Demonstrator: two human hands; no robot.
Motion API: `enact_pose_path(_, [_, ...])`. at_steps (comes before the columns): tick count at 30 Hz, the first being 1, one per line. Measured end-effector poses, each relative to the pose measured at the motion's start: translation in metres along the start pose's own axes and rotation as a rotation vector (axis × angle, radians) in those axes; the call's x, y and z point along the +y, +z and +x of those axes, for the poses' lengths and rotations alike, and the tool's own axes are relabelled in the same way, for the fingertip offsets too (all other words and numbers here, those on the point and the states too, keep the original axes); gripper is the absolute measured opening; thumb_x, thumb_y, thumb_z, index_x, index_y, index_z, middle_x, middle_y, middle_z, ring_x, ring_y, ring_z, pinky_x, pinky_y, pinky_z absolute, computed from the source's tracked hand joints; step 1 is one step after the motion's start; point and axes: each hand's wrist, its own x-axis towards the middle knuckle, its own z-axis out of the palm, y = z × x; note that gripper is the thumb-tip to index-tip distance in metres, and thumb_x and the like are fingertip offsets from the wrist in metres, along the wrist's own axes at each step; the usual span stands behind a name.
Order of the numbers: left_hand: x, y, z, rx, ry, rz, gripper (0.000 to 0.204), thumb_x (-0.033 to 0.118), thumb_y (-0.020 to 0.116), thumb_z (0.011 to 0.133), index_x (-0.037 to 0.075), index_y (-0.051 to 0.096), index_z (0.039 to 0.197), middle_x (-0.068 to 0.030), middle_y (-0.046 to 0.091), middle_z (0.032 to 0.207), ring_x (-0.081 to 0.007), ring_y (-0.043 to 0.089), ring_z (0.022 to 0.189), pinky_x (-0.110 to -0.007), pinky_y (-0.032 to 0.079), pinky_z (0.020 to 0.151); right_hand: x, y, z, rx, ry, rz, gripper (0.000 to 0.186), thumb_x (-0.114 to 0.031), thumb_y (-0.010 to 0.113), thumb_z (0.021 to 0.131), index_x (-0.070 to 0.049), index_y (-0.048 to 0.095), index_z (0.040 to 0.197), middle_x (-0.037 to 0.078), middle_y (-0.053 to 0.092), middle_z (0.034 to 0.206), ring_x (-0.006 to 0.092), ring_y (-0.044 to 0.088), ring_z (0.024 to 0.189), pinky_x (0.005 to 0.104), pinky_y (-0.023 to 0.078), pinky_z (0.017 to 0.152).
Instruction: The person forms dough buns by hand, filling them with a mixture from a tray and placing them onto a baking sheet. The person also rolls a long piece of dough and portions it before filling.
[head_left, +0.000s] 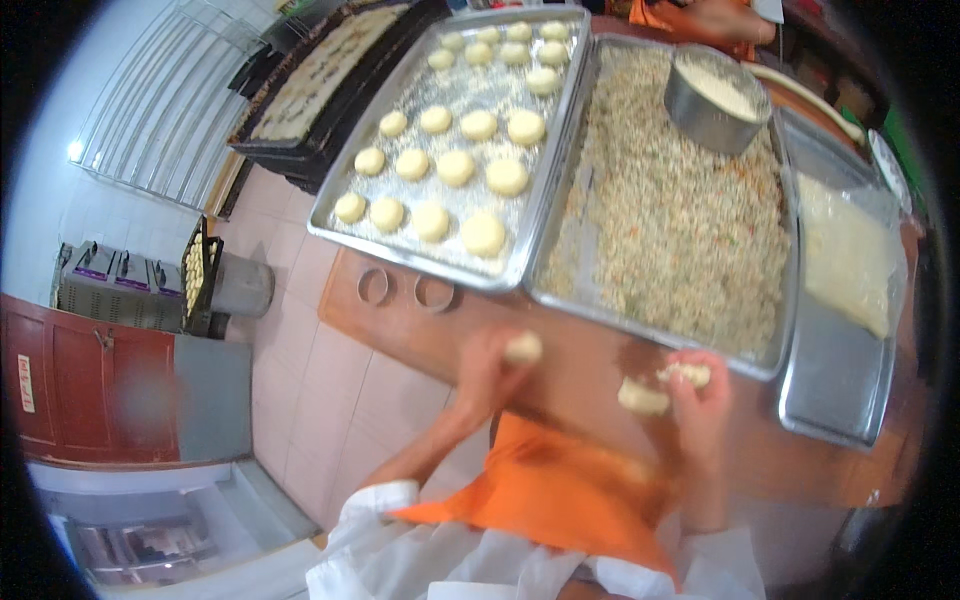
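My left hand (484, 376) is closed around a pale lump of dough (523, 348), held just above the wooden tabletop. To the right, my right hand (703, 398) pinches a clump of crumbly pale filling (690, 375) near the front edge of the filling tray. A short strip of dough (642, 396) is on the tabletop beside that hand. Beyond my hands is a metal tray (663, 332) spread with crumbly, speckled filling. To its left, round dough balls (455, 168) sit in rows on a floured tray (420, 262).
Two metal rings (436, 293) stand on the wooden table (580, 335). A round metal container (712, 125) of pale crumbs rests in the filling tray. At right, a bagged slab of dough (850, 250) lies on another tray (828, 395). Another person's hand (728, 18) shows at the far edge.
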Motion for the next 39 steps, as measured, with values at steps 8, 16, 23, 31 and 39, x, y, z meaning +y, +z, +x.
enact_pose_path(8, [0.035, -0.065, 0.041, 0.246, 0.023, -0.128, 0.056, 0.011, 0.073, 0.070, 0.002, 0.046, 0.118, -0.0109, 0.057, 0.106, -0.0246, 0.053, 0.103, -0.035, 0.043, 0.085, -0.006, 0.012, 0.013, -0.070, -0.012, -0.098, 0.016, -0.006, 0.060, 0.079, -0.005, 0.055, 0.094, 0.006, 0.059, 0.092, 0.0147, 0.056, 0.084, 0.0293, 0.047, 0.077])
enact_pose_path(16, [-0.032, -0.117, 0.285, 0.464, -0.042, -0.050, 0.055, 0.019, 0.069, 0.073, 0.003, 0.043, 0.120, -0.0177, 0.058, 0.098, -0.0251, 0.058, 0.093, -0.035, 0.046, 0.079, 0.007, 0.028, 0.008, -0.367, -0.176, -0.234, 0.017, -0.008, 0.062, 0.082, -0.004, 0.055, 0.097, 0.006, 0.059, 0.094, 0.0152, 0.055, 0.087, 0.0298, 0.048, 0.073])
enact_pose_path(23, [-0.086, -0.073, 0.407, 0.297, -0.233, 0.176, 0.044, 0.032, 0.063, 0.075, 0.004, 0.056, 0.108, -0.0165, 0.059, 0.105, -0.0327, 0.056, 0.096, -0.041, 0.043, 0.083, 0.006, 0.037, 0.002, -0.328, 0.013, -0.246, 0.019, -0.007, 0.066, 0.079, -0.004, 0.056, 0.095, 0.010, 0.062, 0.094, 0.0183, 0.060, 0.087, 0.0289, 0.049, 0.074])
enact_pose_path(31, [-0.133, -0.091, 0.400, 0.307, -0.178, 0.371, 0.036, 0.037, 0.057, 0.079, 0.008, 0.065, 0.099, -0.0130, 0.058, 0.109, -0.0312, 0.048, 0.107, -0.042, 0.035, 0.092, 0.014, 0.031, -0.004, -0.381, 0.043, -0.150, 0.021, -0.006, 0.063, 0.080, -0.003, 0.056, 0.100, 0.012, 0.061, 0.100, 0.0215, 0.058, 0.093, 0.0309, 0.046, 0.083])
enact_pose_path(39, [0.042, -0.075, 0.183, 0.266, 0.130, -0.167, 0.021, 0.014, 0.056, 0.086, 0.004, 0.060, 0.104, -0.0044, 0.060, 0.092, -0.0111, 0.054, 0.076, -0.024, 0.045, 0.066, -0.039, 0.027, 0.018, -0.593, -0.045, -0.505, 0.039, -0.005, 0.068, 0.070, -0.004, 0.054, 0.107, 0.007, 0.057, 0.102, 0.0173, 0.056, 0.089, 0.0314, 0.047, 0.077])
